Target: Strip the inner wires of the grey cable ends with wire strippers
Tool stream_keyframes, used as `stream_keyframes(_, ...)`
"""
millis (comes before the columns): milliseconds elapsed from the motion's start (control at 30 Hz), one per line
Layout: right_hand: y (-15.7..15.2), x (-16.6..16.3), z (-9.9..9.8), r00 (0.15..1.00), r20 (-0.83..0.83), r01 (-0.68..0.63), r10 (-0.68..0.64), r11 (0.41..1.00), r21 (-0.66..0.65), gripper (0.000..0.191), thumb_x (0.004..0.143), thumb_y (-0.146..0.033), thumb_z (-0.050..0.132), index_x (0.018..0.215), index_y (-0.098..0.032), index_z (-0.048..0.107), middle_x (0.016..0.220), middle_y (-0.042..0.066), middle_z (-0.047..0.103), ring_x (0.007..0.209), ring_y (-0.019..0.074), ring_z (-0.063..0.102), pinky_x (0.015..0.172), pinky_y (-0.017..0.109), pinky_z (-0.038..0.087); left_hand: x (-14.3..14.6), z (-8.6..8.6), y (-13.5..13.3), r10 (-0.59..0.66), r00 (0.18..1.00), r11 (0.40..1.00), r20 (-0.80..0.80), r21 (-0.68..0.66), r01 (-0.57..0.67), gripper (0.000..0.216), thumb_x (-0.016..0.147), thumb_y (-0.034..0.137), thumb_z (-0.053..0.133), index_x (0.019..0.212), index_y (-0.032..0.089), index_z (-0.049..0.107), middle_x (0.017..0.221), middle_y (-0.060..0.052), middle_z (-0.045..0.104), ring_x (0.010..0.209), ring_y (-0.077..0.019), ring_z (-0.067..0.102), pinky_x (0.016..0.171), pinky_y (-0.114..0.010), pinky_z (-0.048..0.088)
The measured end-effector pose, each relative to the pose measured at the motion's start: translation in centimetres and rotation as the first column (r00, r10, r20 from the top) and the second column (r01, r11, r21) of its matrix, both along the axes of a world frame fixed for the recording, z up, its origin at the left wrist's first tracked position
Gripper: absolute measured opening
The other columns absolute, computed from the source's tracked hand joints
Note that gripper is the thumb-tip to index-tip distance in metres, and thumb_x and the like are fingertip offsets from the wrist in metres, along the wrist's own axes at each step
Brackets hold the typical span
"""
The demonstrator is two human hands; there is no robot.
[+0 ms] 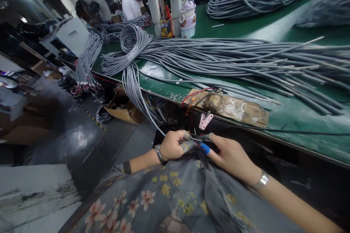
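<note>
Head-worn view, forward and down.

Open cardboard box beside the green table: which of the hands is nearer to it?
Left. In the picture, the left hand sits right of and below the cardboard box; the right hand sits farther right, beyond the left.

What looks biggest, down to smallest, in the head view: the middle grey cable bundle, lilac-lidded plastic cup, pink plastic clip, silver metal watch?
Grey cable bundle
Lilac-lidded plastic cup
Pink clip and silver watch: too alike to rank
</note>
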State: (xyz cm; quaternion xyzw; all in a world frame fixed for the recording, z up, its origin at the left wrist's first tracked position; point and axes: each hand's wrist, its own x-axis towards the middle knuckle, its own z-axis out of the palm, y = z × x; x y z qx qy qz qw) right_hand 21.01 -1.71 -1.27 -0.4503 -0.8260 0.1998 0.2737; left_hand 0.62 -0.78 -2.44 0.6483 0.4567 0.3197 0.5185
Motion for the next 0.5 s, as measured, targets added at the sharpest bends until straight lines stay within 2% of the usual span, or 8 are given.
stream_keyframes(167, 0.0, -0.3, -0.1, 0.997, -0.051, -0.066, 0.065, 0.998, -0.009, 0.036, 0.093, -0.04, 0.036, 0.061, -0.023, 0.041, 0.051, -0.001, 0.049, 0.043, 0.0124, 0.045, 0.046, 0.024, 0.032, 0.1, 0.2, 0.0, 0.013, 1.0, 1.0, -0.009, -0.009, -0.013, 0.035, 0.07, 0.045, 0.072, 0.073, 0.011, 0.064, 0.064, -0.002, 0.063, 0.056, -0.009, 0.054, 0.055, -0.019, 0.044)
stream_keyframes(267, -0.2, -0.1, -0.2, 0.982, -0.121, -0.152, 0.143, 0.986, -0.063, 0.043, 0.095, -0.046, 0.036, 0.06, -0.022, 0.042, 0.051, 0.0, 0.049, 0.044, 0.0119, 0.045, 0.046, 0.023, 0.034, 0.3, 0.2, 0.2, 0.039, 0.999, 0.997, 0.011, -0.06, -0.038, 0.037, 0.07, 0.047, 0.071, 0.073, 0.012, 0.063, 0.062, -0.001, 0.063, 0.055, -0.0094, 0.055, 0.054, -0.019, 0.045)
stream_keyframes(333, -0.2, 0.5, -0.1, 0.973, -0.175, -0.163, 0.15, 0.985, -0.061, 0.044, 0.095, -0.048, 0.036, 0.062, -0.022, 0.045, 0.052, 0.0, 0.052, 0.045, 0.0124, 0.047, 0.047, 0.023, 0.037, 0.2, 0.0, 0.3, 0.05, 0.999, 0.995, -0.006, -0.084, -0.05, 0.036, 0.072, 0.047, 0.07, 0.075, 0.012, 0.064, 0.062, -0.001, 0.063, 0.055, -0.0099, 0.056, 0.054, -0.019, 0.045)
stream_keyframes(367, -0.3, 1.1, 0.0, 0.972, -0.198, -0.132, 0.122, 0.99, -0.039, 0.042, 0.095, -0.048, 0.036, 0.065, -0.022, 0.048, 0.054, 0.001, 0.055, 0.046, 0.0131, 0.049, 0.048, 0.024, 0.038, 0.1, -0.2, 0.4, 0.043, 0.998, 0.995, -0.035, -0.086, -0.046, 0.034, 0.073, 0.045, 0.069, 0.076, 0.012, 0.064, 0.062, -0.001, 0.063, 0.056, -0.0102, 0.057, 0.054, -0.02, 0.046)
stream_keyframes(433, -0.2, 2.8, 0.1, 0.977, -0.214, 0.009, -0.006, 1.0, 0.015, 0.036, 0.094, -0.048, 0.037, 0.075, -0.022, 0.054, 0.06, 0.003, 0.06, 0.049, 0.0157, 0.054, 0.049, 0.025, 0.041, -0.2, -0.5, 0.6, -0.017, 0.988, 0.999, -0.153, -0.052, 0.01, 0.027, 0.076, 0.04, 0.067, 0.08, 0.013, 0.066, 0.067, -0.002, 0.067, 0.06, -0.0112, 0.059, 0.059, -0.02, 0.047)
stream_keyframes(500, -0.1, 5.0, 0.0, 0.966, -0.145, 0.222, -0.214, 0.974, 0.046, 0.029, 0.093, -0.045, 0.041, 0.079, -0.023, 0.054, 0.064, 0.005, 0.063, 0.053, 0.0187, 0.058, 0.051, 0.027, 0.043, -0.7, -0.7, 0.9, -0.103, 0.947, 0.993, -0.304, 0.027, 0.117, 0.021, 0.075, 0.034, 0.068, 0.085, 0.015, 0.069, 0.076, -0.003, 0.07, 0.068, -0.0129, 0.063, 0.066, -0.022, 0.049)
